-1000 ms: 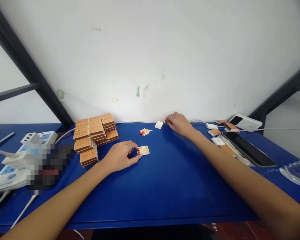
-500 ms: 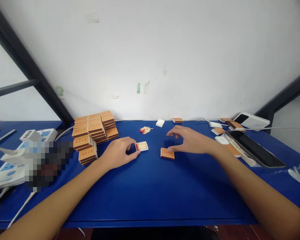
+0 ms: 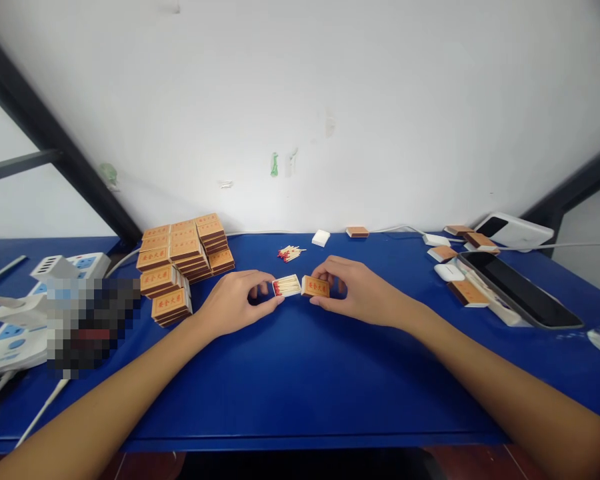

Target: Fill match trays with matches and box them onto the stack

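My left hand (image 3: pixel 240 301) pinches the left end of a white matchbox tray (image 3: pixel 293 291), in which red-tipped matches (image 3: pixel 286 286) lie. An orange matchbox sleeve (image 3: pixel 315 287) with red lettering is gripped at its right end between the thumb and fingers of my right hand (image 3: pixel 357 290). The sleeve's left end sits right beside the tray's right end; whether they touch I cannot tell. Behind the tray, a small heap of loose matches (image 3: pixel 291 253) rests on the blue table (image 3: pixel 300 380).
Stacked matchboxes (image 3: pixel 167 267) stand to the left, near a white power strip (image 3: pixel 80 307). On the right lie a phone (image 3: pixel 520 288), a white device (image 3: pixel 513 232), an earbud case (image 3: pixel 449 272) and more matchbox parts (image 3: pixel 467 293). A white tray (image 3: pixel 321 237) and a sleeve (image 3: pixel 357 232) lie by the wall.
My right hand has closed on the matchbox sleeve and brought it left, up to the tray. My left hand keeps its hold on the tray. The camera view has shifted slightly.
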`<action>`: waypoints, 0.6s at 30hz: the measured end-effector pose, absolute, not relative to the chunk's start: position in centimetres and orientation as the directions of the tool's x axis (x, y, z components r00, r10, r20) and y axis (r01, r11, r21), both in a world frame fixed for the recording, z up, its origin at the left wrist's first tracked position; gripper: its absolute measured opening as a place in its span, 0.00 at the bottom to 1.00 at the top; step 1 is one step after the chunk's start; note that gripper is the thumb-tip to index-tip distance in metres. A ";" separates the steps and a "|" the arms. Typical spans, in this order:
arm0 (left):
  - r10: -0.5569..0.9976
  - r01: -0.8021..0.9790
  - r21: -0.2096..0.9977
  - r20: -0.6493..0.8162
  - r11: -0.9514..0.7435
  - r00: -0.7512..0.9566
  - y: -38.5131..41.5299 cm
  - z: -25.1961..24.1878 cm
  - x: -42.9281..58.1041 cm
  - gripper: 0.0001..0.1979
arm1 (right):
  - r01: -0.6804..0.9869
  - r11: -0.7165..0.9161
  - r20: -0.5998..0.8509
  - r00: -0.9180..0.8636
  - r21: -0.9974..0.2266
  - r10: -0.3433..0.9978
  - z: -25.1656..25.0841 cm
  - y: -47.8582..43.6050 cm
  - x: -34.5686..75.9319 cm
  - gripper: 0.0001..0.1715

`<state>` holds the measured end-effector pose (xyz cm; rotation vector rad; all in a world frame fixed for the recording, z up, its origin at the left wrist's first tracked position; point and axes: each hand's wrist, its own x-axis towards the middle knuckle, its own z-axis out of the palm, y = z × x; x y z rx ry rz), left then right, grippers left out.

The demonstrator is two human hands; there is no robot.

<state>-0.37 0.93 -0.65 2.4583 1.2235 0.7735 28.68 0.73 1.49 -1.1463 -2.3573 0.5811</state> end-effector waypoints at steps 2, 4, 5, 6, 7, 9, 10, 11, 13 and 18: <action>0.804 0.653 0.469 0.332 -0.595 0.494 0.9 -0.7 -0.4 0.14 | 0.600 0.576 0.222 -0.561 -0.554 0.798 1.4 0.7 28.7 0.16; 0.801 0.657 0.458 0.339 -0.598 0.493 0.9 -0.7 -0.4 0.14 | 0.595 0.588 0.231 -0.568 -0.548 0.790 1.2 0.7 28.7 0.17; 0.798 0.655 0.455 0.346 -0.603 0.494 0.9 -0.7 -0.4 0.14 | 0.595 0.591 0.236 -0.568 -0.544 0.789 1.2 0.8 28.7 0.17; 0.794 0.652 0.453 0.352 -0.608 0.496 0.9 -0.6 -0.4 0.14 | 0.597 0.593 0.239 -0.567 -0.540 0.788 1.2 0.8 28.6 0.17; 0.790 0.647 0.454 0.357 -0.613 0.498 0.9 -0.6 -0.4 0.14 | 0.600 0.594 0.240 -0.567 -0.535 0.788 1.2 0.8 28.6 0.18; 0.790 0.636 0.468 0.361 -0.614 0.496 0.8 -0.4 -0.3 0.14 | 0.608 0.597 0.242 -0.566 -0.524 0.788 1.2 0.8 28.5 0.17; 0.792 0.631 0.478 0.360 -0.610 0.493 0.8 -0.4 -0.3 0.13 | 0.609 0.599 0.243 -0.566 -0.520 0.788 1.2 0.8 28.5 0.16; 0.796 0.628 0.490 0.359 -0.605 0.488 0.8 -0.3 -0.3 0.13 | 0.609 0.601 0.248 -0.565 -0.518 0.787 1.3 0.8 28.5 0.16; 0.803 0.620 0.511 0.357 -0.596 0.478 0.7 -0.2 -0.2 0.13 | 0.605 0.605 0.261 -0.562 -0.517 0.785 1.3 0.8 28.5 0.15; 0.811 0.595 0.553 0.358 -0.584 0.463 0.7 -0.1 -0.1 0.13 | 0.612 0.597 0.250 -0.560 -0.519 0.790 1.3 0.7 28.6 0.15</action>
